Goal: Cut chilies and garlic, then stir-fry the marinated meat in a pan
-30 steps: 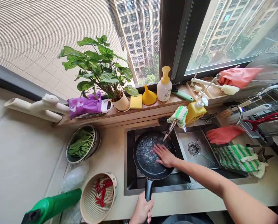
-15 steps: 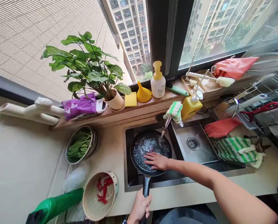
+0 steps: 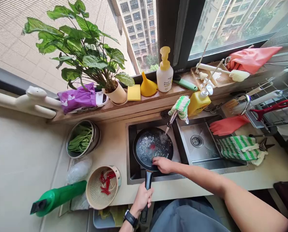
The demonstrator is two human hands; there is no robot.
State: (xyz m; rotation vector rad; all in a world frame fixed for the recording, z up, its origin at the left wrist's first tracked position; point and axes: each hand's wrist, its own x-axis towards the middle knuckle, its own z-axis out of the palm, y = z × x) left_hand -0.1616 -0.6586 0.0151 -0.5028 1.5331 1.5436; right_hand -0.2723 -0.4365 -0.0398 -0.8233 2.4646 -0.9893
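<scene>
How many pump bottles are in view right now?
2: a white bottle on the sill, and a yellow bottle beside the tap. Others could be hidden.

Bright daylight from the window [image 3: 227, 27] glints on the pan [image 3: 149, 145]; edges look stretched

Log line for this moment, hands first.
left hand: gripping handle; right hand: at near side of pan; tap: running into pan; chillies: in basket

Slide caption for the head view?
Left hand holds a black frying pan by its handle, right hand at the pan's near side, faucet running.
</scene>
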